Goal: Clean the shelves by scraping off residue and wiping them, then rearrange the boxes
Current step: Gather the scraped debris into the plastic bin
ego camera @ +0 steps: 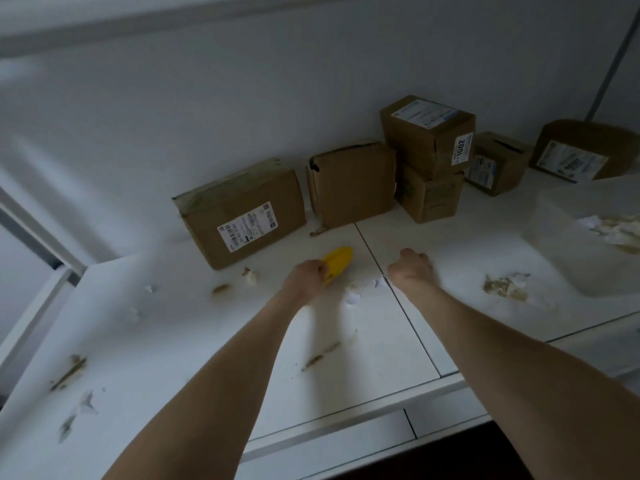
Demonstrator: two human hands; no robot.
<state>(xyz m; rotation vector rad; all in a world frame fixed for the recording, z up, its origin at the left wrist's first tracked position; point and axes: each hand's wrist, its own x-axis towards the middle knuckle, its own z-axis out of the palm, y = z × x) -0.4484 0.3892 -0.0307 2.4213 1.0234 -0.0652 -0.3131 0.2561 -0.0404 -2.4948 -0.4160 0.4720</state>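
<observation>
Gripped the yellow scraper (338,258) in the left hand (306,277), fingers curled round its near end. Held it low over the white shelf (207,341), long axis running from near-left to far-right, free end pointing away toward the foot of the plain box (351,183). Had the right hand (412,266) curled in a fist just right of the seam (408,317), knuckles down on the shelf, nothing seen inside it. Saw white paper scraps (353,298) lying between the two wrists. Found streaks of brown residue (317,356) nearer the front edge, more at far left, and a larger patch off to the right. Beyond the scraper, noted the labelled box (242,209) lying flat just beside the plain one, then two stacked boxes (426,140) touching the plain box, and two more boxes further right along the wall. Made out a translucent bin (568,244) at the right edge, scraps inside
</observation>
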